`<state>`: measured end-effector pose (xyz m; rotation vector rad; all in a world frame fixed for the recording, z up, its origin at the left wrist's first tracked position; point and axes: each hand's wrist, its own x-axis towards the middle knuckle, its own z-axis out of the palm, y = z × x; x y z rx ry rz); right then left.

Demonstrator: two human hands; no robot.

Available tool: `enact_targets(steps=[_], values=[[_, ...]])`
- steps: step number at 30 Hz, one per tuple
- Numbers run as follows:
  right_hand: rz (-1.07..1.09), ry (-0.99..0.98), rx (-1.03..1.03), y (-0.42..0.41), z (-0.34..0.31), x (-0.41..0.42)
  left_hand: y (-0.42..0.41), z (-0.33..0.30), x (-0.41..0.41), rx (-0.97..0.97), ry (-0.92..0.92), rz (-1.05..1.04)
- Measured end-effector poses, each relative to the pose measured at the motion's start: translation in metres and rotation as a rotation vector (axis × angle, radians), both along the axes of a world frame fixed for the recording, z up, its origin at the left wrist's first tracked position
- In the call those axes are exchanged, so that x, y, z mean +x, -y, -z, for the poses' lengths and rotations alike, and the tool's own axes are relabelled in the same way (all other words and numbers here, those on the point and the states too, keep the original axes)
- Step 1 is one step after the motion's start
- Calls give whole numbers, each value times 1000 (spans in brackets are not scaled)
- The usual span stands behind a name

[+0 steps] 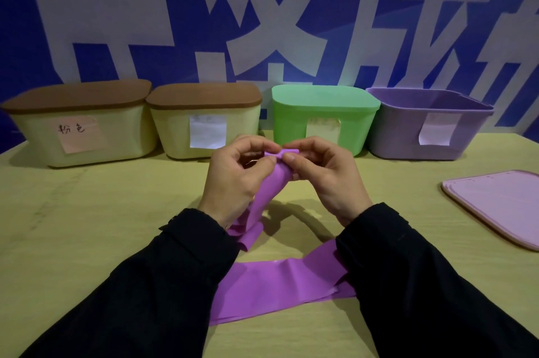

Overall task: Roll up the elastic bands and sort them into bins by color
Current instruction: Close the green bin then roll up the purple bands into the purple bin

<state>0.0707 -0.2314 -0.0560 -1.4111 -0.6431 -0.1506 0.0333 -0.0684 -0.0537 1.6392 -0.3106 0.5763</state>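
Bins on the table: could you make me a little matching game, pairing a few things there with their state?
Things:
1. purple bin
2. green bin
3. purple elastic band
4. pink lid

States:
A. lying flat on the table, off any bin
B. open, no lid on
C. one end pinched by both hands
D. closed with a matching lid

Pairs: 1-B, 2-D, 3-C, 4-A

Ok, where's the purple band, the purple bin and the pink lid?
purple band [271, 281], head view, flat part lying on the table.
purple bin [408, 136], head view, front wall.
pink lid [495, 200], head view, middle of its top.
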Motion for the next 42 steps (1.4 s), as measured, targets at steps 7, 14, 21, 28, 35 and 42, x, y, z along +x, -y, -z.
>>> enact_targets(steps=[7, 14, 21, 28, 35, 42], values=[[50, 94, -48, 3, 3, 2, 3, 1, 3, -16, -92, 3], [35, 47, -53, 3, -2, -2, -1, -1, 2, -14, 5, 14], [74, 175, -42, 6, -13, -6, 1, -10, -4, -82, 20, 92], [61, 123, -36, 3, -12, -6, -1, -9, -2, -63, 49, 74], [109, 136, -45, 4, -8, -3, 0, -7, -2, -72, -38, 64], [65, 110, -54, 2, -11, -11, -4, -10, -5, -83, 6, 96]])
